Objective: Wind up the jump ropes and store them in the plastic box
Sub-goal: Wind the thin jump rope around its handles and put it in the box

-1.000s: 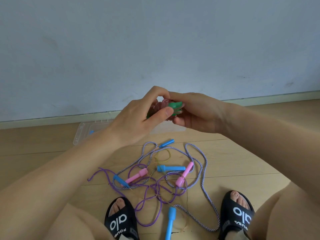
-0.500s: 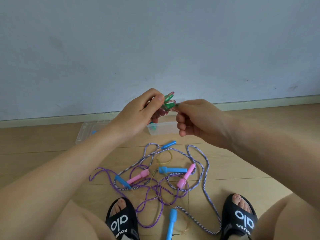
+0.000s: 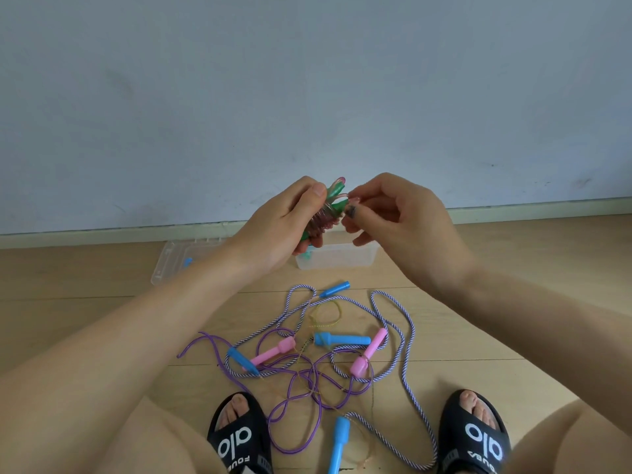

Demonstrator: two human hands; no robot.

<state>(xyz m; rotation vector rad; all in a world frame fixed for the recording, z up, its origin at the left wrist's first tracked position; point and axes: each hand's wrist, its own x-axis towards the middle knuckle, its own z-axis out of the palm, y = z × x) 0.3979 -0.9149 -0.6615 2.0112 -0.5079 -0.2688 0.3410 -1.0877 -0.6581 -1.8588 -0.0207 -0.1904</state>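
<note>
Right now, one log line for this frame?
left hand: holds green-handled rope bundle | right hand: pinches rope end | plastic box: behind

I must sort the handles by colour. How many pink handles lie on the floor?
2. One pink handle lies left in the tangle, beside a blue handle; the other lies to the right. Rope could hide more.

clear glossy plastic box (image 3: pixel 337 258), matt wood-look floor (image 3: pixel 513 268), braided striped rope (image 3: pixel 408 340)
</note>
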